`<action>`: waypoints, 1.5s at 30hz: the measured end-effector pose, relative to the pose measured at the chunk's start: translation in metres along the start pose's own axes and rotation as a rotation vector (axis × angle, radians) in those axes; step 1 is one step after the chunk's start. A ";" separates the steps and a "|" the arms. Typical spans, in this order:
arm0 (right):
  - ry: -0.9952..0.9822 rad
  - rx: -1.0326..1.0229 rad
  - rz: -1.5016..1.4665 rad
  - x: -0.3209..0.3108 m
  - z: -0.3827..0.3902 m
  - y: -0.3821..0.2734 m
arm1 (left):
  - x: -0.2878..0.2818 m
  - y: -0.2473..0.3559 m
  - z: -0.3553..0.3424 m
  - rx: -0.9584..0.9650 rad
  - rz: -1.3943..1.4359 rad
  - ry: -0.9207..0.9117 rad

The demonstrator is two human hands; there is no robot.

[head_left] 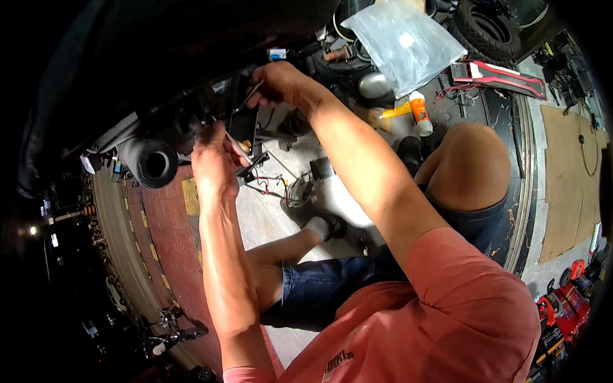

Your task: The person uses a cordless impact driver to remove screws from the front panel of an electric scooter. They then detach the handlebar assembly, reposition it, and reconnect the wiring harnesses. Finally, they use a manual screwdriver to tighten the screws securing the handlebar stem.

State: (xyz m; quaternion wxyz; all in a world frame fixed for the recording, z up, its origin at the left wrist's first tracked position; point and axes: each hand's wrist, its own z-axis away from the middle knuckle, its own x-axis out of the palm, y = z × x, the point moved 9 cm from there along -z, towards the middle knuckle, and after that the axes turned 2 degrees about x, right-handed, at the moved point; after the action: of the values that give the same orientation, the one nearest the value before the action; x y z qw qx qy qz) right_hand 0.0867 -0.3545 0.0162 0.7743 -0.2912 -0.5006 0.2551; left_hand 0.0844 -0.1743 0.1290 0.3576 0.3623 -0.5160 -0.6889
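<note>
My left hand [214, 163] is up against the dark underside of a vehicle [159, 76], its fingers closed round a slim silver tool [239, 148] whose kind I cannot make out. To its right and a little farther away, my right hand [281, 83] pinches a thin metal rod [251, 96] slanting down toward the vehicle. Shadow hides the far ends of both. Left of my left hand, a thick black tube [148, 163] shows its round open end. Below my hands hang red and black wires [268, 186] with a small black part [254, 159].
Farther right lie a grey plastic bag [402, 45], an orange-and-white bottle [419, 113] and a tyre [488, 29]. Cardboard [568, 185] covers floor beyond a metal track [525, 191]. Red tools [567, 309] stand at the lower right. A road [121, 217] runs along the left.
</note>
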 end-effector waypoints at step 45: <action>0.305 -0.471 -0.451 0.031 0.057 0.076 | 0.006 0.007 0.007 0.033 -0.013 -0.017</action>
State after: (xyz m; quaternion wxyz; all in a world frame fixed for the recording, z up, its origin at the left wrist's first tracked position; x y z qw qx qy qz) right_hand 0.0372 -0.2689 0.0004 0.7886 -0.3786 -0.4759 -0.0907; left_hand 0.0761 -0.1779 0.1361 0.3426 0.3655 -0.5282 -0.6856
